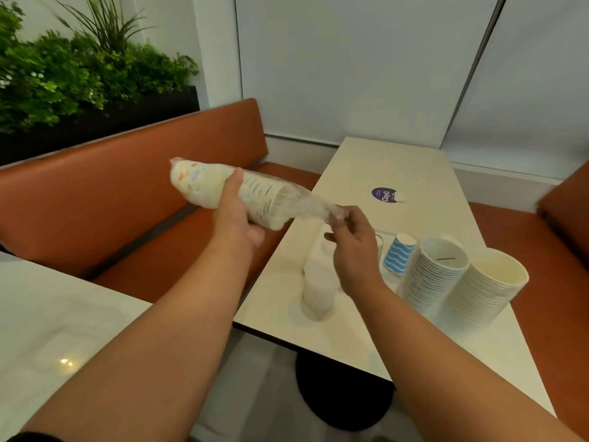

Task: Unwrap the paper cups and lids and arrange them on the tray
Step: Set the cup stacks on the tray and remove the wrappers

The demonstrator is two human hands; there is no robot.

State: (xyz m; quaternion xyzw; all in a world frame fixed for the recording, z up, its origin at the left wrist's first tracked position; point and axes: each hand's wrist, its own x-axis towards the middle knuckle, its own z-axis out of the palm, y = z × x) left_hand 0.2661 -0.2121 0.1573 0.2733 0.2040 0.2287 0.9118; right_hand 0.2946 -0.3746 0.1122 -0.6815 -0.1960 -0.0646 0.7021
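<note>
A wrapped sleeve of paper cups (204,186) lies sideways in the air, above the bench and the table's left edge. My left hand (234,218) grips it around the middle. My right hand (352,247) pinches the loose clear plastic wrap (314,205) trailing from the sleeve's open end. Below my right hand a stack of white lids (318,282) stands on the white table (398,167). Two tall stacks of white paper cups (436,275) (490,288) lean on the table at the right. A single blue-and-white wavy cup (398,253) lies behind them. I see no tray.
An orange bench (127,199) runs along the left, with a planter of green foliage (63,78) behind it. A purple sticker (384,195) marks the table's far half. A second white table (47,314) sits at lower left. More orange seating (564,212) is at the right.
</note>
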